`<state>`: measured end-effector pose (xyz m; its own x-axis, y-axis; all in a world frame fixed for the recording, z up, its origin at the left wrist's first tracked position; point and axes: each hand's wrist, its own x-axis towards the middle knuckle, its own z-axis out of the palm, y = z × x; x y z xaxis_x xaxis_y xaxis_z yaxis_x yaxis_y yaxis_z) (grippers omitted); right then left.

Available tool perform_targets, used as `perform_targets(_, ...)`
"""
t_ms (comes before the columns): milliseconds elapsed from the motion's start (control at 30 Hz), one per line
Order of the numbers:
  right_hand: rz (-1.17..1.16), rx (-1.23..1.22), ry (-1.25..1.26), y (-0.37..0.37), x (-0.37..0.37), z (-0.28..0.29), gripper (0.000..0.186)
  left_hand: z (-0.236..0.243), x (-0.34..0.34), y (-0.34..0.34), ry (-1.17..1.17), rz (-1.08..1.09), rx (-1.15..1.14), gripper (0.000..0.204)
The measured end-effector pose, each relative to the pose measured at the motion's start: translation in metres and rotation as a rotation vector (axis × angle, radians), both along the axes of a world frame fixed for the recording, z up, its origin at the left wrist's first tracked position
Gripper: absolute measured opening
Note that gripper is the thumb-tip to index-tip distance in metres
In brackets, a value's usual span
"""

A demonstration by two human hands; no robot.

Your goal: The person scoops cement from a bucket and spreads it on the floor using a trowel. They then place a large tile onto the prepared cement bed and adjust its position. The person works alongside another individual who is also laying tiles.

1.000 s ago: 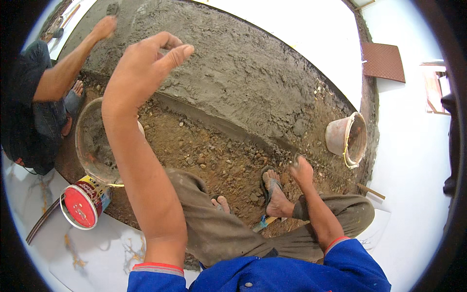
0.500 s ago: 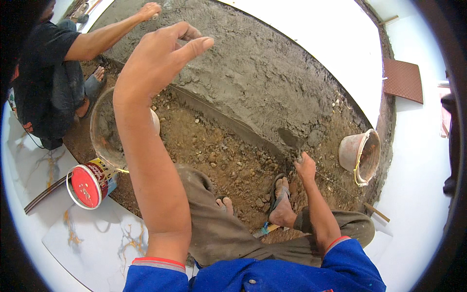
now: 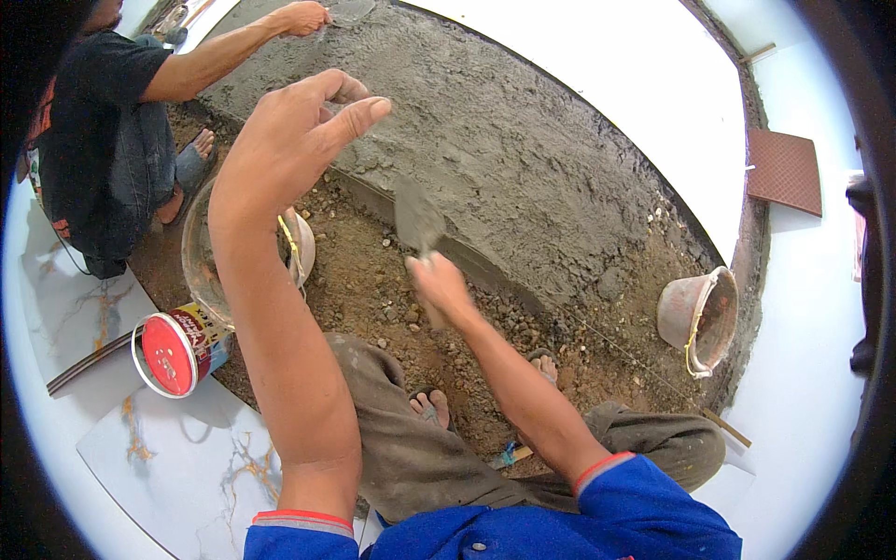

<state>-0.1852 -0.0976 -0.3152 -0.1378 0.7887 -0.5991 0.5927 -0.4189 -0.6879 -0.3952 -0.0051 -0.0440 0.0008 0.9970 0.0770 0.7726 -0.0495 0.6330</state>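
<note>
Gripped the trowel [image 3: 417, 220] in the right hand [image 3: 442, 286], with fingers closed round its handle, just off centre towards eleven o'clock! Pointed the blade towards twelve, at the edge of the wet mortar [image 3: 523, 177]. Held the left hand [image 3: 301, 129] up at half past ten, loosely curled, with thumb apart.
</note>
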Motion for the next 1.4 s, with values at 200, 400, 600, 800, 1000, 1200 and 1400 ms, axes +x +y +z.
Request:
perform_targets(200, 0.301, 0.190, -0.261, 0.069, -0.005, -0.006, 0.047, -0.001, -0.011, -0.012, -0.049, -0.003, 0.077, 0.049)
perform_targets(400, 0.199, 0.098, -0.153, 0.103, 0.039, 0.014, 0.047, 0.007, -0.045, -0.036, 0.014, 0.098, -0.088, 0.049)
perform_targets(600, 0.540, 0.077, -0.021, 0.141, -0.022, 0.007, 0.049, 0.003, -0.065, -0.050, -0.059, 0.182, 0.102, 0.050)
perform_targets(800, 0.436, 0.132, -0.217, 0.166, 0.040, 0.036, 0.049, 0.008, -0.082, -0.067, -0.103, 0.213, -0.017, 0.048)
perform_targets(1000, 0.604, 0.114, -0.225, 0.121, 0.080, 0.031, 0.048, 0.009, -0.087, -0.060, -0.120, 0.212, -0.009, 0.048)
perform_targets(1200, 0.383, 0.256, -0.394, 0.118, 0.135, 0.039, 0.050, 0.009, -0.077, -0.054, -0.269, 0.153, -0.005, 0.048)
perform_targets(1400, 0.568, 0.141, -0.325, 0.047, 0.165, 0.042, 0.048, 0.012, -0.067, -0.043, -0.203, 0.142, 0.015, 0.049)
